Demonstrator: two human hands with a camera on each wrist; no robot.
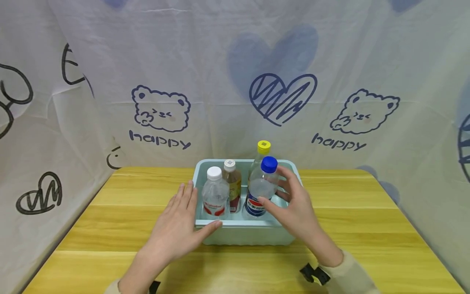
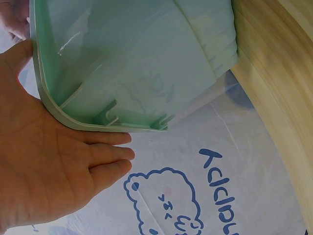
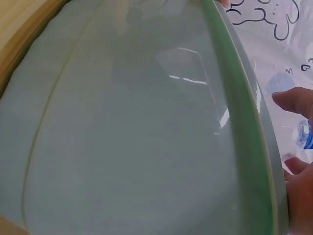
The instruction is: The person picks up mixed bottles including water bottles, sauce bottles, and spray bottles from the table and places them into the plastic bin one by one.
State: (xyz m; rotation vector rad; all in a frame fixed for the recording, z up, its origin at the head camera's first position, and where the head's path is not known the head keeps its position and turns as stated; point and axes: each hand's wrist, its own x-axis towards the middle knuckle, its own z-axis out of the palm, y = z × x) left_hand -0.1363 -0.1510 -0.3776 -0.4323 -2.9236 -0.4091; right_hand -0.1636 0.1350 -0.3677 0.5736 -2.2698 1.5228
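Observation:
A pale green plastic bin (image 1: 253, 237) holds several bottles. My left hand (image 1: 180, 222) lies with straight fingers along the bin's left rim, thumb over the front edge; the left wrist view shows its palm (image 2: 54, 166) against the outer corner. My right hand (image 1: 299, 208) holds a blue-capped cola bottle (image 1: 262, 185), thumb across the front label and fingers curved round its right side. Left of it stand a clear water bottle (image 1: 215, 196) with a white cap and a brown drink bottle (image 1: 233, 183). Behind the cola rises a yellow-capped bottle (image 1: 263, 148), partly hidden.
The bin stands on a wooden table (image 1: 367, 228). Behind it hangs a white cloth (image 1: 213, 81) printed with bears and hearts. A black strap piece (image 1: 315, 273) shows by the right sleeve (image 1: 349, 273).

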